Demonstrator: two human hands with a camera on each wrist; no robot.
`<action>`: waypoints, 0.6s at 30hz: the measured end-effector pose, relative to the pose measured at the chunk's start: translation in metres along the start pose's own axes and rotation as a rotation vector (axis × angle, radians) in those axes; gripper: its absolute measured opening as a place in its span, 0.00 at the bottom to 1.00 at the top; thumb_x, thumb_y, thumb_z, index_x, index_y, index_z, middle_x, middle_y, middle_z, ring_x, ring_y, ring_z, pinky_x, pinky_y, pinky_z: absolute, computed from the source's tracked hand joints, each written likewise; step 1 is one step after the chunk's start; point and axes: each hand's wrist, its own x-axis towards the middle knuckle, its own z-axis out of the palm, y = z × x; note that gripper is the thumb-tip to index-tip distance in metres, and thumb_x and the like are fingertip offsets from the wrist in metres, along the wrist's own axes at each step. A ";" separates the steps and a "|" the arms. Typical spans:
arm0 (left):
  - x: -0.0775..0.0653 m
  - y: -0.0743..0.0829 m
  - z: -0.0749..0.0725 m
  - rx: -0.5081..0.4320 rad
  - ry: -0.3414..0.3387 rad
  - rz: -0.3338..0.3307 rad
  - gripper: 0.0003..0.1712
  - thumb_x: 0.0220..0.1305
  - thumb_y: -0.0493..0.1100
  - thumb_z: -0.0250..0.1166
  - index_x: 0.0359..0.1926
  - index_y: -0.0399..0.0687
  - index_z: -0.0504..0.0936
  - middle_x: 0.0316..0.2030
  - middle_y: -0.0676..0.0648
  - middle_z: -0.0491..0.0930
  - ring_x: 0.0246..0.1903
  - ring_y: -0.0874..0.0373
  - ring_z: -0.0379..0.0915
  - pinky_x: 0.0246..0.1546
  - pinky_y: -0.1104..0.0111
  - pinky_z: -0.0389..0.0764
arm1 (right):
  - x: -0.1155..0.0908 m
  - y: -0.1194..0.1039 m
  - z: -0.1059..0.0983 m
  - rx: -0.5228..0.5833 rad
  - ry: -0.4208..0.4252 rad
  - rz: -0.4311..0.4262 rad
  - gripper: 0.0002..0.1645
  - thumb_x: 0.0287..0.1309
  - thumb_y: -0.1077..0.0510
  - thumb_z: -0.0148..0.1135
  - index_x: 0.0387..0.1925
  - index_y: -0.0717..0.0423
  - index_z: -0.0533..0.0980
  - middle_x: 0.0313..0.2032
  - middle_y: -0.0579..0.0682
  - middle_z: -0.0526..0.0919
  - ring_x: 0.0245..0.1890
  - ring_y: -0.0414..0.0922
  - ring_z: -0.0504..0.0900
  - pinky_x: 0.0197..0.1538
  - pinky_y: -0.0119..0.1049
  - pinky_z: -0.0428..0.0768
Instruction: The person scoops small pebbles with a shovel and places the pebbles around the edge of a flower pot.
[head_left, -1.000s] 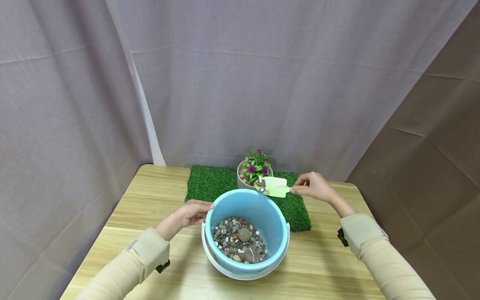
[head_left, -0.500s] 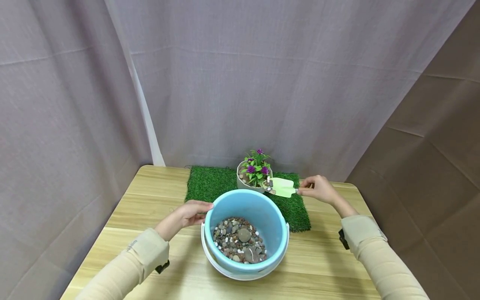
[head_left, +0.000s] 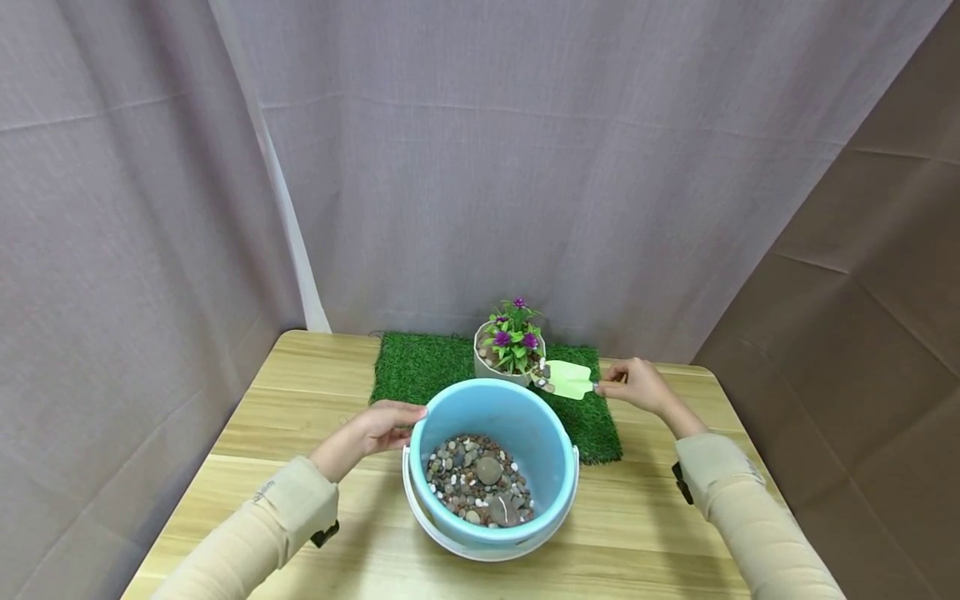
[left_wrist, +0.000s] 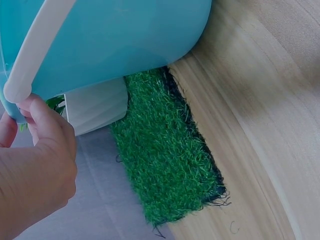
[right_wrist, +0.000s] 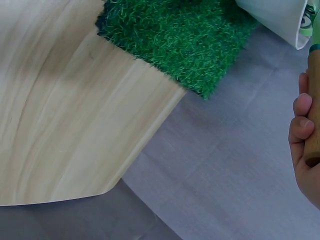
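Note:
My left hand (head_left: 377,427) pinches the rim of a light blue bucket (head_left: 542,433) on its left side. In the left wrist view its fingers (left_wrist: 47,117) close on the rim beside the white handle joint. Several pebbles and larger stones (head_left: 489,471) cover the bucket's bottom. My right hand (head_left: 637,387) grips a small trowel by its wooden handle (right_wrist: 314,105). The pale green trowel blade (head_left: 572,381) points left and carries a few pebbles (head_left: 542,377) at its tip, right at the rim of a white flowerpot (head_left: 484,367). Purple flowers and green leaves (head_left: 513,338) fill the pot.
A green artificial grass mat (head_left: 423,367) lies under the pot, behind the bucket. The wooden table (head_left: 307,392) ends at a grey curtain (head_left: 450,208) at the back and left. A brown cloth (head_left: 862,333) hangs to the right.
My right hand has moved slightly right and toward me with the trowel, drawing the blade from over the bucket's far rim to the pot's right side. The left hand and bucket stay put.

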 end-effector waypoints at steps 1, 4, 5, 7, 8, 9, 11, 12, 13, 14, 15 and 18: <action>0.000 0.000 0.000 0.000 0.000 0.000 0.28 0.66 0.40 0.58 0.62 0.28 0.66 0.29 0.52 0.79 0.25 0.67 0.75 0.30 0.80 0.84 | 0.000 0.001 0.001 -0.002 0.001 0.004 0.09 0.50 0.57 0.69 0.24 0.60 0.80 0.21 0.49 0.80 0.22 0.41 0.70 0.21 0.26 0.70; 0.001 -0.001 -0.001 0.002 -0.001 0.000 0.28 0.66 0.40 0.58 0.62 0.29 0.66 0.29 0.52 0.79 0.26 0.67 0.75 0.30 0.80 0.84 | 0.001 0.001 0.004 -0.003 0.000 0.010 0.08 0.50 0.58 0.69 0.24 0.60 0.80 0.22 0.49 0.79 0.22 0.40 0.70 0.21 0.26 0.70; 0.001 -0.001 -0.001 0.002 0.000 0.000 0.28 0.66 0.40 0.58 0.62 0.29 0.66 0.29 0.52 0.79 0.26 0.67 0.75 0.30 0.80 0.84 | 0.001 0.002 0.006 -0.005 0.002 0.008 0.08 0.50 0.59 0.69 0.24 0.59 0.80 0.22 0.49 0.79 0.23 0.40 0.70 0.22 0.26 0.71; 0.002 -0.001 -0.001 0.003 0.002 -0.001 0.28 0.66 0.40 0.58 0.62 0.29 0.66 0.29 0.52 0.79 0.25 0.67 0.75 0.30 0.81 0.84 | 0.002 0.001 0.008 -0.007 0.004 0.001 0.07 0.49 0.59 0.69 0.23 0.59 0.80 0.22 0.49 0.79 0.23 0.39 0.70 0.22 0.26 0.71; 0.002 -0.002 -0.001 0.002 0.002 0.000 0.28 0.66 0.40 0.58 0.62 0.29 0.66 0.29 0.52 0.79 0.25 0.67 0.75 0.30 0.81 0.84 | 0.003 0.001 0.009 -0.005 0.006 -0.005 0.07 0.49 0.59 0.69 0.23 0.59 0.80 0.22 0.49 0.79 0.23 0.39 0.70 0.23 0.26 0.71; 0.002 -0.002 -0.001 0.001 0.003 0.000 0.27 0.66 0.40 0.58 0.62 0.29 0.66 0.29 0.52 0.79 0.25 0.67 0.75 0.30 0.81 0.84 | 0.003 0.001 0.011 -0.003 0.007 -0.009 0.07 0.49 0.59 0.69 0.23 0.59 0.80 0.22 0.49 0.79 0.23 0.39 0.71 0.23 0.26 0.72; 0.002 -0.001 -0.001 -0.002 0.003 0.000 0.27 0.66 0.40 0.58 0.62 0.29 0.66 0.28 0.52 0.79 0.25 0.67 0.75 0.30 0.81 0.84 | 0.005 0.001 0.012 -0.003 0.009 -0.011 0.07 0.49 0.59 0.69 0.23 0.59 0.80 0.22 0.49 0.79 0.23 0.39 0.71 0.23 0.27 0.72; 0.002 -0.001 -0.001 -0.003 0.003 0.000 0.27 0.66 0.40 0.58 0.62 0.29 0.66 0.28 0.52 0.78 0.25 0.67 0.75 0.29 0.81 0.83 | 0.005 0.001 0.013 0.000 0.006 -0.007 0.08 0.49 0.58 0.69 0.23 0.59 0.80 0.22 0.49 0.80 0.23 0.39 0.71 0.23 0.27 0.72; 0.002 -0.001 -0.001 -0.006 0.003 0.000 0.27 0.66 0.40 0.58 0.62 0.29 0.66 0.28 0.52 0.78 0.25 0.67 0.75 0.29 0.81 0.83 | 0.006 0.001 0.014 0.000 0.005 -0.002 0.08 0.49 0.58 0.69 0.23 0.59 0.80 0.22 0.49 0.80 0.23 0.39 0.71 0.23 0.27 0.72; 0.003 -0.001 -0.001 -0.007 0.002 0.000 0.27 0.66 0.40 0.58 0.62 0.30 0.66 0.28 0.52 0.78 0.25 0.67 0.75 0.29 0.81 0.83 | 0.007 0.000 0.014 0.001 0.004 0.004 0.08 0.49 0.57 0.69 0.23 0.59 0.80 0.22 0.49 0.80 0.22 0.39 0.71 0.23 0.27 0.72; 0.002 -0.001 -0.001 -0.007 0.003 -0.001 0.27 0.66 0.40 0.59 0.62 0.30 0.66 0.28 0.52 0.78 0.25 0.67 0.75 0.29 0.81 0.83 | 0.008 0.000 0.014 0.001 0.001 0.010 0.08 0.49 0.57 0.68 0.23 0.59 0.80 0.22 0.49 0.80 0.22 0.39 0.71 0.23 0.27 0.72; 0.002 -0.001 -0.002 -0.007 0.006 -0.003 0.28 0.66 0.40 0.59 0.62 0.29 0.66 0.28 0.52 0.78 0.25 0.67 0.75 0.30 0.81 0.84 | 0.011 -0.001 0.015 -0.005 0.000 0.020 0.09 0.50 0.57 0.68 0.23 0.59 0.81 0.22 0.50 0.81 0.22 0.40 0.72 0.23 0.28 0.74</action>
